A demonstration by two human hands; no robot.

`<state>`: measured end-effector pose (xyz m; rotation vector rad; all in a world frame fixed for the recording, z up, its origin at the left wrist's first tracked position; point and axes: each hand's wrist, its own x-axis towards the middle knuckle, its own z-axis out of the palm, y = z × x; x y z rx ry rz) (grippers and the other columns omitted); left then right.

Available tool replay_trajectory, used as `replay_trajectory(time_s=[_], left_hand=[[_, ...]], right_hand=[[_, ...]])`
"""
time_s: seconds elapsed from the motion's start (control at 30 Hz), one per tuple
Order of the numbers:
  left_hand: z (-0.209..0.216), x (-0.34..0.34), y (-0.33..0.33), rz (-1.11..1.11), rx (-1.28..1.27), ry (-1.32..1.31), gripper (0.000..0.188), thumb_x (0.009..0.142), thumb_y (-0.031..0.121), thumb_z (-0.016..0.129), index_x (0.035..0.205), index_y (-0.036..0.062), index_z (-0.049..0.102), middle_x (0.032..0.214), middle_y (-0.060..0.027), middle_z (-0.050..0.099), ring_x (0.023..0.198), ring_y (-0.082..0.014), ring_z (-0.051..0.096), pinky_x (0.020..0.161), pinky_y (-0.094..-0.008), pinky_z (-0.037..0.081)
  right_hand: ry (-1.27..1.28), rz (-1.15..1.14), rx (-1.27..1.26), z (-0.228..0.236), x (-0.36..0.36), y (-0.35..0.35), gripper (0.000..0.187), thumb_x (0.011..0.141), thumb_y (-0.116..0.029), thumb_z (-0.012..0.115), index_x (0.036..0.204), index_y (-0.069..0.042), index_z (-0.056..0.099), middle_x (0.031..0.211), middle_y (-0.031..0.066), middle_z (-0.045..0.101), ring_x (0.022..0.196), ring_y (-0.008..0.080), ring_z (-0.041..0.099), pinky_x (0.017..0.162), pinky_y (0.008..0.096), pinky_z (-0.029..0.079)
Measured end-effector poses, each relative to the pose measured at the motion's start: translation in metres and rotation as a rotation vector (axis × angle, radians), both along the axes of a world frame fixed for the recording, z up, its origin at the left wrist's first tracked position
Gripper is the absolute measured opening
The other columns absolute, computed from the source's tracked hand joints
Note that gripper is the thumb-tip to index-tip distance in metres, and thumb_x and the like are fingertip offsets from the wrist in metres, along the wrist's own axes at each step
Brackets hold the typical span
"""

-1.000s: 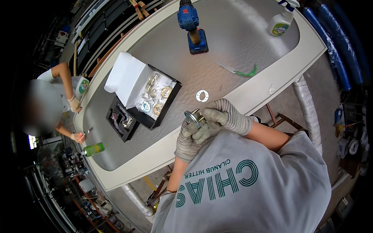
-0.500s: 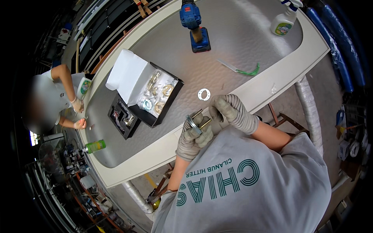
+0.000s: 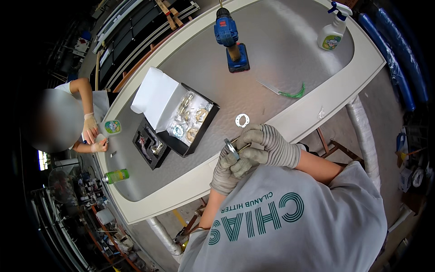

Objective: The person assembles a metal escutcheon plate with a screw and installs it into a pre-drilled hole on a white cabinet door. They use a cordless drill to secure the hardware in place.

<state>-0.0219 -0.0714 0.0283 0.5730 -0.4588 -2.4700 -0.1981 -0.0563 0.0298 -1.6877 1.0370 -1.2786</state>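
In my gloved left hand (image 3: 224,176) is a round silver metal plate (image 3: 231,149), held on edge just past the near border of the panel. Thin brass-coloured posts (image 3: 245,147) stick out from its right face. My gloved right hand (image 3: 274,145) has its fingers closed around these posts, and the fingertips partly hide them. A flat white ring with holes (image 3: 242,120) lies on the panel beyond my hands. To its left stands an opened black box (image 3: 209,121) with a white lid, filled with bagged metal fittings. Beside that sits a black foam tray (image 3: 144,152) with more parts.
The large textured panel has a cream frame (image 3: 149,206). On it stand a blue cordless drill (image 3: 227,34), a white spray bottle (image 3: 333,36) and a green can (image 3: 117,176). A blade with green string (image 3: 271,87) lies near. At left, a person's hands (image 3: 90,129) are beside another bottle.
My right hand has moved left and closed on the posts of the metal plate. The view has shifted slightly, and the other person's hands have moved a little.
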Motion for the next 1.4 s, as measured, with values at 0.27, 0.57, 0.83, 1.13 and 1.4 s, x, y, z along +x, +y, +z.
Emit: replay_trajectory(time_s=[0.27, 0.57, 0.83, 1.13, 1.4], left_hand=[[-0.017, 0.007, 0.001, -0.034, 0.05, 0.126, 0.059, 0.081, 0.03, 0.073, 0.122, -0.005, 0.048, 0.057, 0.0076, 0.034, 0.041, -0.0012, 0.024, 0.037, -0.018, 0.017], [-0.01, 0.0, 0.0, -0.054, 0.019, 0.083, 0.052, 0.081, 0.03, 0.073, 0.114, -0.0032, 0.051, 0.056, 0.0074, 0.034, 0.04, -0.0019, 0.024, 0.037, -0.0193, 0.016], [-0.018, 0.005, 0.0, -0.057, -0.003, 0.072, 0.028, 0.083, 0.021, 0.068, 0.1, 0.0028, 0.055, 0.055, 0.0073, 0.033, 0.042, -0.0037, 0.024, 0.038, -0.0202, 0.018], [-0.014, 0.007, 0.0, -0.014, 0.028, 0.051, 0.04, 0.081, 0.027, 0.071, 0.107, 0.001, 0.055, 0.055, 0.0074, 0.032, 0.042, -0.0037, 0.026, 0.039, -0.0202, 0.02], [-0.006, 0.007, 0.001, -0.055, 0.03, 0.083, 0.052, 0.078, 0.033, 0.075, 0.112, -0.0009, 0.054, 0.058, 0.0076, 0.035, 0.042, -0.0027, 0.025, 0.04, -0.0194, 0.019]], right_hand=[[0.218, -0.15, -0.276, -0.007, 0.005, -0.002, 0.021, 0.081, -0.032, 0.063, 0.082, -0.012, 0.059, 0.074, 0.007, 0.057, 0.066, 0.0273, 0.055, 0.059, 0.0385, 0.043], [0.216, -0.159, -0.21, -0.008, 0.005, 0.005, 0.022, 0.085, -0.03, 0.059, 0.078, -0.008, 0.057, 0.068, 0.0087, 0.055, 0.062, 0.029, 0.054, 0.057, 0.0385, 0.044], [-0.129, 0.037, 0.355, 0.003, 0.002, 0.008, 0.024, 0.085, -0.027, 0.062, 0.081, -0.004, 0.057, 0.064, 0.0081, 0.055, 0.062, 0.0193, 0.057, 0.06, 0.0318, 0.045], [0.079, 0.021, -0.034, -0.013, -0.005, 0.005, 0.02, 0.084, -0.025, 0.062, 0.085, -0.006, 0.058, 0.076, 0.0091, 0.061, 0.07, 0.0261, 0.06, 0.066, 0.0353, 0.047], [0.098, 0.11, 0.08, -0.003, -0.008, 0.004, 0.027, 0.089, -0.03, 0.056, 0.078, -0.005, 0.058, 0.068, 0.0116, 0.057, 0.064, 0.0297, 0.057, 0.06, 0.0358, 0.046]])
